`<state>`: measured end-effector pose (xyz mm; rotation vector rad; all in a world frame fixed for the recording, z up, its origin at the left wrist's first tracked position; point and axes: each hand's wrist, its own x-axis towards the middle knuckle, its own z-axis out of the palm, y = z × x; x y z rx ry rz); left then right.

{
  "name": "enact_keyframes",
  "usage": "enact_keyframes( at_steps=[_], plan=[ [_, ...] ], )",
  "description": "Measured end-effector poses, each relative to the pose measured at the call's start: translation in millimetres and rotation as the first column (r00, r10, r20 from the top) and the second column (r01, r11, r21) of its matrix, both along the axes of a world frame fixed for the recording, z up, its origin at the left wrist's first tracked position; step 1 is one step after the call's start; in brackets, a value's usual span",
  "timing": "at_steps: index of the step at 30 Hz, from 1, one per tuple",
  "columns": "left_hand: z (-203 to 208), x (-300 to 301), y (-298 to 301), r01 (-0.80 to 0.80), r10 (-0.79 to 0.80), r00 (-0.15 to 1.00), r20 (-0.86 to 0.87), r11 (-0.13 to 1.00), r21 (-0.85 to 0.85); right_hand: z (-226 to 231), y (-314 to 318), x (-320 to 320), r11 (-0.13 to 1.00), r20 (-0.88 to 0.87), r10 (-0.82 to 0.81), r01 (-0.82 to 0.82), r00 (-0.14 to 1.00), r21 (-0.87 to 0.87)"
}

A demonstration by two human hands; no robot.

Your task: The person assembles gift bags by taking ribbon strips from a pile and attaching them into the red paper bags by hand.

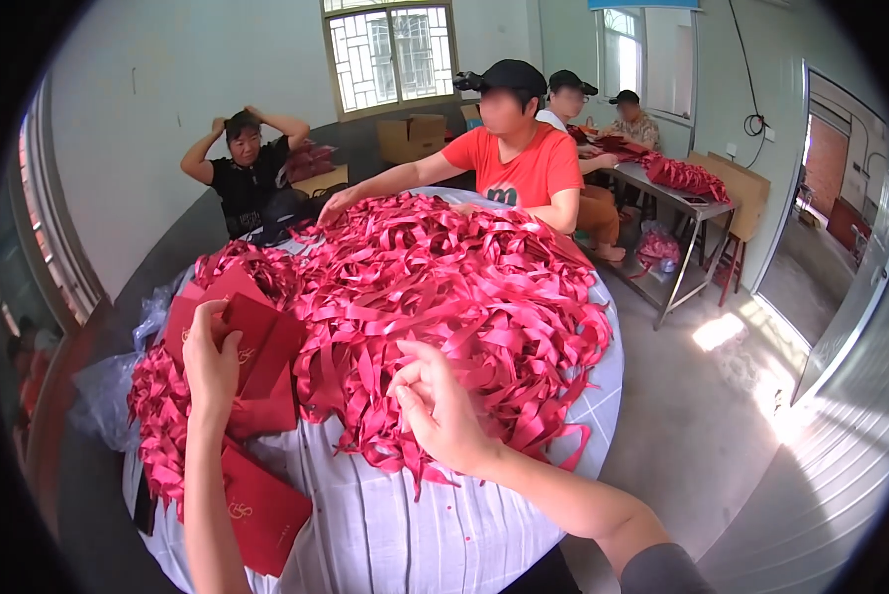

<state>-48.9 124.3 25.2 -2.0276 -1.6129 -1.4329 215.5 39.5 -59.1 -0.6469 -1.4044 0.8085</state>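
Observation:
My left hand [213,358] is closed on the edge of a flat dark-red paper packet [253,319], thumb on its near face. More such red packets with gold marks lie under and around it, and another red packet [261,510] rests on the cloth beside my left forearm. My right hand [437,404] hovers over the near side of a large heap of crimson satin ribbons [454,287]. Its fingers are curled in toward the thumb. Whatever may be between them is hidden.
A pale cloth [365,525] covers the round table. Across it, a person in a red shirt [524,163] reaches into the ribbons; another in black [251,178] sits far left. Clear plastic [110,396] lies at the left edge. A side table [677,190] holds more red material.

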Motion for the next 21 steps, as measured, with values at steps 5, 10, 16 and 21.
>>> enact_keyframes(
  at_steps=[5,10,16,21],
  plan=[
    [32.1,70.6,-82.9,0.259,-0.237,0.945,-0.226,0.963,0.070,15.5,-10.7,-0.4,0.980,0.106,-0.094,0.074,0.990,0.184],
    [17.0,90.3,-143.8,0.540,-0.564,0.765,-0.311,0.825,-0.168,32.3,-28.3,2.7,0.891,0.323,-0.167,0.002,0.932,0.455],
    [-34.4,74.4,-158.2,0.488,-0.518,0.775,-0.362,0.855,-0.177,15.5,-24.0,-10.2,0.870,0.509,0.019,-0.265,0.860,0.415],
    [-29.5,52.9,-177.5,0.381,-0.424,0.840,-0.340,0.906,-0.186,19.4,-24.9,-12.2,0.868,0.506,0.073,-0.305,0.859,0.393]
  ],
)
